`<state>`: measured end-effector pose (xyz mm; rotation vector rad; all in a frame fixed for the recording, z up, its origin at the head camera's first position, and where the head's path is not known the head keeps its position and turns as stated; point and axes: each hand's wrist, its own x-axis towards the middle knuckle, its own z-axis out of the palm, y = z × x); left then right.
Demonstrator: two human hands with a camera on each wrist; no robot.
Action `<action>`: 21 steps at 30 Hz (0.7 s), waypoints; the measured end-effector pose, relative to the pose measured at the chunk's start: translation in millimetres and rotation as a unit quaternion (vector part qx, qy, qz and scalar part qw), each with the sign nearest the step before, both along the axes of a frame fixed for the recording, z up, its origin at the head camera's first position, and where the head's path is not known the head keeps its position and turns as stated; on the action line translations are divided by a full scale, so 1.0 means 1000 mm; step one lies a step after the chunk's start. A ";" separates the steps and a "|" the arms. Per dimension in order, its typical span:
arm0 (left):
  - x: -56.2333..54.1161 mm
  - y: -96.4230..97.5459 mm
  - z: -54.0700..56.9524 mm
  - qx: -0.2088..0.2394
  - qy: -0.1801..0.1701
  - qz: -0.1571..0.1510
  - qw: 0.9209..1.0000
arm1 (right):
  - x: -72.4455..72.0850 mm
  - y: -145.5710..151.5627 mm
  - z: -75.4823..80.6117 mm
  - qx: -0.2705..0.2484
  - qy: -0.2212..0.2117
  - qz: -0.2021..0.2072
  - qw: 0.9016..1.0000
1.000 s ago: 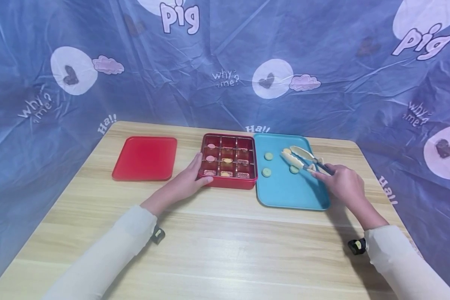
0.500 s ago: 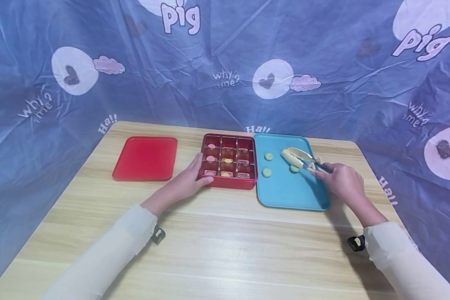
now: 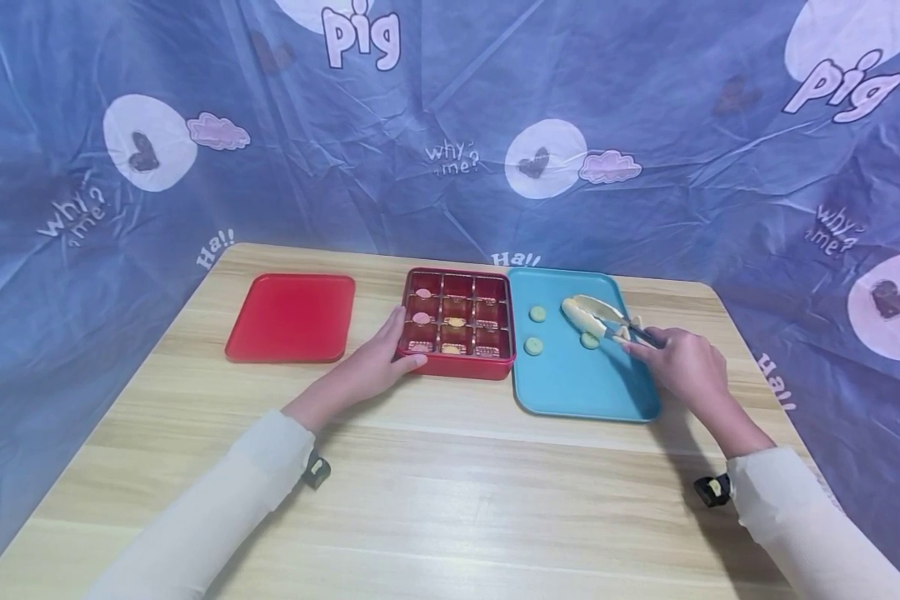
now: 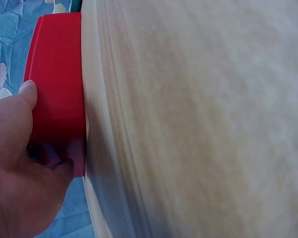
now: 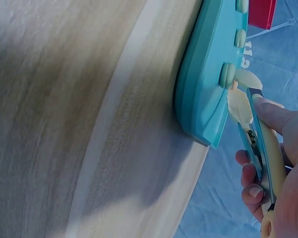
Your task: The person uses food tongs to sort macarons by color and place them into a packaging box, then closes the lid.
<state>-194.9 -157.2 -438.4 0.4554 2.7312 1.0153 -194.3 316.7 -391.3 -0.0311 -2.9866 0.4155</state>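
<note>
My left hand [image 3: 371, 360] rests against a red box [image 3: 468, 366], straight fingers along its left side and the thumb on its front wall. The box is divided into small compartments; pink macarons [image 3: 421, 318] sit in the left column and yellow ones [image 3: 456, 322] in the middle column. With curled fingers my right hand [image 3: 692, 365] grips tongs [image 3: 587, 320] that have cream-coloured heads. Over the blue tray [image 3: 570, 387] these heads stand close together; a bit of an orange-yellow macaron [image 5: 234, 85] shows between them. Beside them lie green macarons [image 3: 537, 314] on the tray.
A flat red lid [image 3: 292, 317] lies on the wooden table [image 3: 450, 500], left of the box. The blue tray stands right against the box's right side. A printed blue cloth [image 3: 450, 100] hangs behind the table and on both sides.
The tongs' heads have closed together over the orange-yellow macaron, which showed between them a second ago. My left hand and the box have stayed put.
</note>
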 end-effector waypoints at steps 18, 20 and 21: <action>0.000 0.001 0.000 -0.004 0.001 -0.001 1.000 | 0.009 -0.037 0.011 -0.037 0.059 0.026 0.997; 0.000 0.001 0.001 -0.003 0.001 -0.001 1.000 | 0.008 -0.044 0.012 -0.041 0.062 0.033 0.997; 0.000 0.001 0.001 -0.003 0.001 -0.001 1.000 | 0.008 -0.048 0.013 -0.045 0.064 0.036 0.996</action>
